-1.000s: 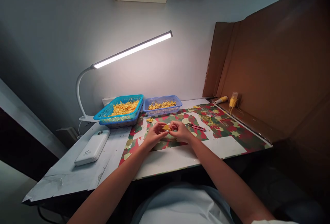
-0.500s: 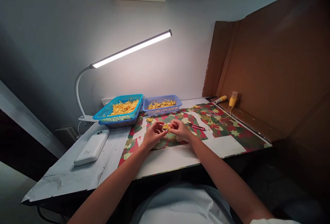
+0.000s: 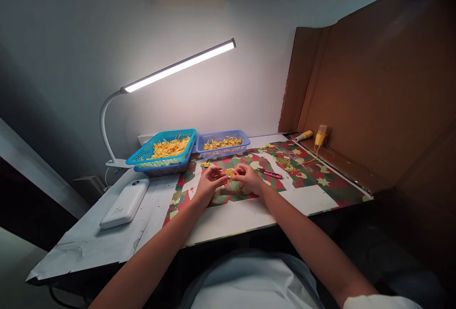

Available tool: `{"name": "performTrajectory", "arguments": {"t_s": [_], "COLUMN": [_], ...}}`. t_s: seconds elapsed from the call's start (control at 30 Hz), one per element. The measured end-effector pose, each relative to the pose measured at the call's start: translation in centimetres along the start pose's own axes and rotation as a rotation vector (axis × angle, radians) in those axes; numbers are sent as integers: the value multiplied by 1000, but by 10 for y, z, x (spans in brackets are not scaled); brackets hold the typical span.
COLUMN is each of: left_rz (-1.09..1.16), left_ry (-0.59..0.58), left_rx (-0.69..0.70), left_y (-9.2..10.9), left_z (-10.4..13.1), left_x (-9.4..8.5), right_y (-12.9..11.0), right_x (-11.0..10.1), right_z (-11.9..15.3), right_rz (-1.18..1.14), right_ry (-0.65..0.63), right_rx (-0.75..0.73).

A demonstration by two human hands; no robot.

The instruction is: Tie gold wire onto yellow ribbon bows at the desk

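Observation:
Between my two hands, over the patterned red and green mat (image 3: 333, 190), is a small yellow piece (image 3: 230, 172). My left hand (image 3: 211, 184) has its fingertips closed at the piece's left side, beside a tiny shiny spot. From the right, my right hand (image 3: 248, 178) pinches the same piece. A pink-handled cutter or tool (image 3: 272, 174) lies just right of my right hand. Behind my left hand rests a small yellow bit (image 3: 205, 163) on the mat.
A teal basket (image 3: 162, 161) and a lilac basket (image 3: 223, 151) hold yellow pieces at the back. A white power bank (image 3: 125, 203) lies left, near the lamp base (image 3: 119, 163). Yellow thread spools (image 3: 320, 136) stand by the cardboard (image 3: 374, 95).
The view has shifted slightly. My hands have turned the yellow piece a little between the fingertips, and a shiny spot now shows there.

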State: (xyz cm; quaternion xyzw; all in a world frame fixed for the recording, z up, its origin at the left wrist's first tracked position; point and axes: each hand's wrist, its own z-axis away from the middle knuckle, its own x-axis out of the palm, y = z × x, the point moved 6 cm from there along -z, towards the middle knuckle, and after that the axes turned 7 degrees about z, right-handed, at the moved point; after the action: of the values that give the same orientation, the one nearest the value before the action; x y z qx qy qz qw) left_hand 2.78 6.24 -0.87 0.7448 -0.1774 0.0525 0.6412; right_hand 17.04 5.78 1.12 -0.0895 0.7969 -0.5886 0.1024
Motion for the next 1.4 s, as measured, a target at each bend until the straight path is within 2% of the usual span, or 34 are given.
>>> {"name": "performTrajectory", "arguments": {"t_s": [0.1,0.17,0.23,0.3,0.47,0.57,0.87,1.13,1.4], "left_rz": [70,73,44,-11,-177,-192,-87,-64,-91], "left_ry": [-1,-42,-86,-89,-48,-49,-87,-57,-19], "left_rx": [-161,-272,-327,-295,-35,59,-60,30,58], "left_y": [-8,-12,-13,-10,-1,1,0,6,7], "left_z": [1,4,6,7,3,1,5,4,3], "left_x": [2,6,9,10,7,7,11,11,8], "right_y": [1,1,2,3,6,8,7,5,3], "right_x": [1,1,1,1,2,1,0,1,2], "right_z": [0,0,0,0,-1,-1,-1,0,1], "right_rz": [17,22,30,32,17,-5,-11,-7,-47], "right_ry": [-13,-23,-27,-27,-14,1,8,-5,-11], "right_rx": [-6,-12,-12,-8,7,26,8,16,22]}}
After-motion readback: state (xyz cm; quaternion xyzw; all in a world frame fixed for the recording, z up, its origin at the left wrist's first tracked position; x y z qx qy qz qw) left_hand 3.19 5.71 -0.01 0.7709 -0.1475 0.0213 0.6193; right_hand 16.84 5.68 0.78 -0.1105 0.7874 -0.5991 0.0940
